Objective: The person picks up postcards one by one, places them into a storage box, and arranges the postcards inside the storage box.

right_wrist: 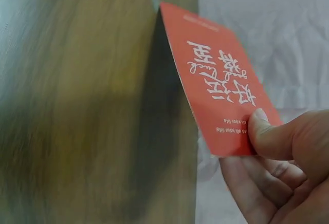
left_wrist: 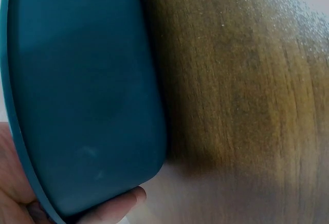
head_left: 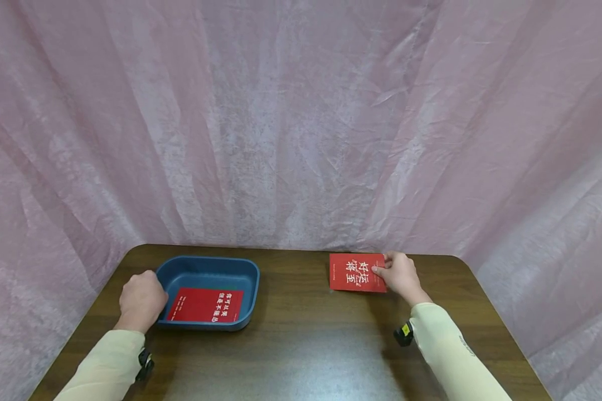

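My right hand [head_left: 400,274] pinches a red card [head_left: 351,273] with white writing by its right end, thumb on top and fingers beneath. In the right wrist view the card [right_wrist: 211,80] is tilted above the table and casts a dark shadow. On the left, my left hand [head_left: 142,298] grips the left side of a blue tray [head_left: 255,295]. Seen from the left wrist, the fingers [left_wrist: 115,206] curl around the outer wall of the tray [left_wrist: 87,95]. Inside the tray lies another red card [head_left: 205,305] with white characters.
Both arms reach over a brown wooden table [head_left: 301,345] with rounded far corners. A pink curtain [head_left: 301,122] hangs right behind its far edge and along both sides. Dark wrist devices [head_left: 145,365] sit on the pale sleeves.
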A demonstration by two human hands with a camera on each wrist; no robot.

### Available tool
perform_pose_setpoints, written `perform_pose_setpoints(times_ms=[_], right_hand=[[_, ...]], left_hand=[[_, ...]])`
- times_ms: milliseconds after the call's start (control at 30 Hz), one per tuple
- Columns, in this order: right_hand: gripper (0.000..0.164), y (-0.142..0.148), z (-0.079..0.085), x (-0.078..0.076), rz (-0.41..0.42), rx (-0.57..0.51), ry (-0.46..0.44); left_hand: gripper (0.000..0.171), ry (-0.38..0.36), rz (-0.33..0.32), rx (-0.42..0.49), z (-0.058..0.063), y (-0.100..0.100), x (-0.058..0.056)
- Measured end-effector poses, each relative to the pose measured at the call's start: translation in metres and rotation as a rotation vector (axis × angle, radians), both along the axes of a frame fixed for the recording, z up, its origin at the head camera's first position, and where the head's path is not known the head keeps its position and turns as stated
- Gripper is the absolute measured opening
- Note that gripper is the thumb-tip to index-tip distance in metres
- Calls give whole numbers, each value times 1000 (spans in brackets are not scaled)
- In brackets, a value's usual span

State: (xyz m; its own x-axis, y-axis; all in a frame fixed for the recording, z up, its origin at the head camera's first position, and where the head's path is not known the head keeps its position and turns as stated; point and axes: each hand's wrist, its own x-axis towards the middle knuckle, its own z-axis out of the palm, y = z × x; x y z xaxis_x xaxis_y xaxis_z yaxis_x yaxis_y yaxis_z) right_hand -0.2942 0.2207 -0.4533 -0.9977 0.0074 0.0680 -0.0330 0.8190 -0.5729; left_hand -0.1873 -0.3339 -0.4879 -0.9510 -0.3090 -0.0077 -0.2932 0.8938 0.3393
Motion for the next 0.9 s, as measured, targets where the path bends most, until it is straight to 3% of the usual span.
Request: perform_pose_setpoints(times_ms=[133, 333, 667, 900], right_hand=[[27, -11, 7, 2, 20, -131, 19], [26, -32, 20, 5, 56, -379, -23], [26, -69, 42, 9, 117, -482, -41], [30, -100, 49, 8, 141, -631, -70]], left_hand=[[23, 9, -3, -1, 1, 0, 0], [23, 3, -9, -5, 1, 0, 1], [22, 2, -7, -9, 0, 0, -1], [23, 12, -9, -14, -2, -2, -1]])
